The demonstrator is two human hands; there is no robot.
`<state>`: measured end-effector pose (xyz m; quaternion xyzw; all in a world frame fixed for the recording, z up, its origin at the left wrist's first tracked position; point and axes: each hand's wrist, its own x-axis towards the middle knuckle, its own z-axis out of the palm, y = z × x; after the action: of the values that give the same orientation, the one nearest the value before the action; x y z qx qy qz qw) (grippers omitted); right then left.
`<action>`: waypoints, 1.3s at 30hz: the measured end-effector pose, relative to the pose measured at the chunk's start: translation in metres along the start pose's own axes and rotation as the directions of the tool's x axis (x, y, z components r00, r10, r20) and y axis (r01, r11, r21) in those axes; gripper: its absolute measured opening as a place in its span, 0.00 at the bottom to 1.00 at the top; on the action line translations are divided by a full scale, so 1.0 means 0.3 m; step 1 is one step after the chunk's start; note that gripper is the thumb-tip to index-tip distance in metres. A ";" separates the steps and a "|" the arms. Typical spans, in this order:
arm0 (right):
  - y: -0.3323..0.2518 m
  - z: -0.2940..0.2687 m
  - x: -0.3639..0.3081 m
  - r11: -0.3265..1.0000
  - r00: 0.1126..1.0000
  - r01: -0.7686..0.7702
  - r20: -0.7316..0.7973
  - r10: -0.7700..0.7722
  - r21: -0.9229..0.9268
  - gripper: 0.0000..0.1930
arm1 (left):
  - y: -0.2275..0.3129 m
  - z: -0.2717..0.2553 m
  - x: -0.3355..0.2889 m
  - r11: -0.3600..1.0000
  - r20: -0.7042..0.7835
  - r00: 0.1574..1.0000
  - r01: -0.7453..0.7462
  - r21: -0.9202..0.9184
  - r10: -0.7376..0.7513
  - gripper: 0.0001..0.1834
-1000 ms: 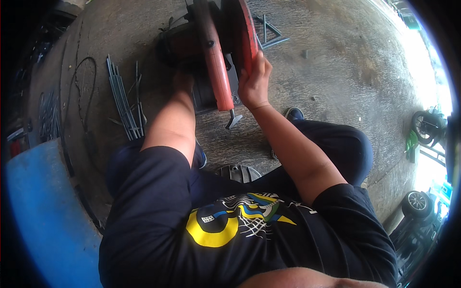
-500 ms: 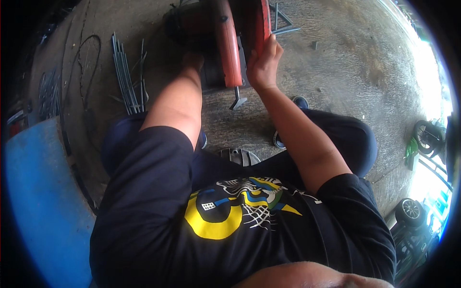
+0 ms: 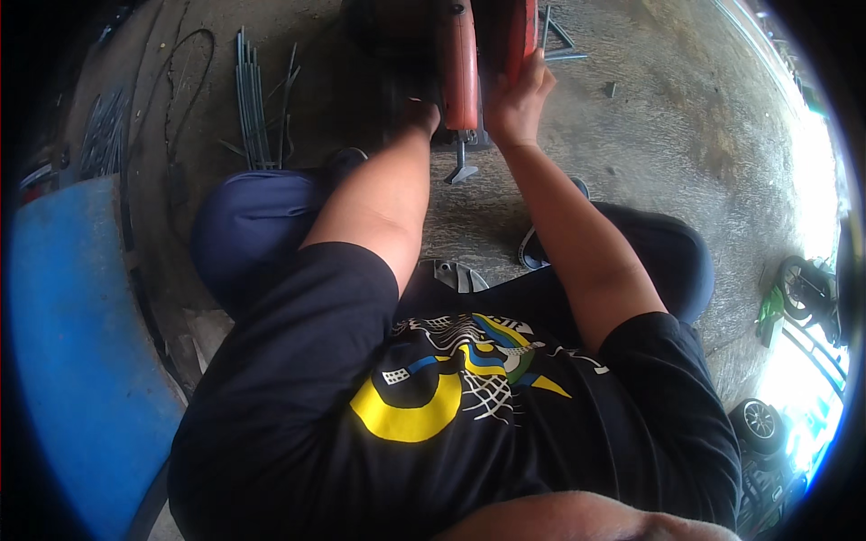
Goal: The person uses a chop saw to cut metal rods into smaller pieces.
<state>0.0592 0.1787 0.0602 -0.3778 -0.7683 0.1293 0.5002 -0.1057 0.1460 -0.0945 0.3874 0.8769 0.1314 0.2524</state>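
Observation:
Ahead of me at the top stands a red cut-off saw with a long red arm [image 3: 461, 77] and a red blade guard [image 3: 521, 41]; its upper part is cut off by the picture's edge. My right hand [image 3: 520, 106] grips the lower edge of the guard, fingers curled against it. Left of the red arm, my left hand [image 3: 418, 117] reaches to the saw's dark lower part. Its fingers are lost in shadow. A T-shaped metal crank [image 3: 462, 171] sticks out toward me below the red arm.
Several thin metal rods [image 3: 253, 108] lie on the floor to the left, near a looped cable [image 3: 185, 41]. A blue panel [image 3: 90, 352] stands at far left. Angled metal pieces [image 3: 561, 45] lie beyond the guard. Parked motorbikes [image 3: 803, 293] are at the right edge.
My left hand has moved right, closer to the red arm. My left knee has shifted. The saw sits slightly higher and further right in the picture; my right hand stays on the guard.

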 end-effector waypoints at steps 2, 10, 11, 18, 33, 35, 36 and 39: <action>0.011 -0.003 -0.007 1.000 1.000 -0.012 -0.001 0.012 0.000 0.38 | 0.010 0.045 -0.064 0.997 0.024 0.999 0.049 -0.063 -0.048 0.16; 0.023 -0.011 -0.006 0.999 1.000 -0.021 -0.012 0.020 -0.039 0.37 | 0.020 0.121 -0.129 0.930 0.140 0.967 0.243 -0.275 -0.211 0.16; 0.031 -0.016 -0.010 0.999 1.000 -0.024 -0.016 0.023 -0.048 0.37 | 0.024 0.136 -0.128 0.917 0.162 0.961 0.264 -0.298 -0.224 0.16; -0.005 -0.006 -0.001 0.999 0.999 -0.039 -0.008 0.039 0.003 0.37 | -0.070 0.204 -0.149 0.930 0.056 0.974 0.224 -0.293 -0.218 0.17; -0.011 -0.014 0.004 0.999 0.999 -0.045 -0.014 0.046 0.020 0.35 | 0.045 0.038 -0.378 0.606 0.631 0.703 0.669 -0.429 -0.329 0.14; 0.002 -0.022 -0.001 0.999 0.999 -0.042 -0.016 0.042 0.007 0.35 | 0.065 0.038 -0.391 0.629 0.607 0.741 0.624 -0.463 -0.287 0.14; 0.001 -0.023 0.001 0.998 0.998 -0.063 -0.017 0.063 -0.006 0.35 | 0.058 0.042 -0.390 0.628 0.604 0.745 0.619 -0.471 -0.282 0.14; -0.036 -0.021 0.028 0.996 0.996 -0.084 -0.031 0.085 0.021 0.35 | -0.004 0.059 -0.371 0.529 0.688 0.700 0.665 -0.527 -0.193 0.12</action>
<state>0.0579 0.1761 0.0750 -0.4071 -0.7424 0.1518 0.5100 -0.0329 0.0629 -0.0719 0.0267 0.6981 0.2908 0.6537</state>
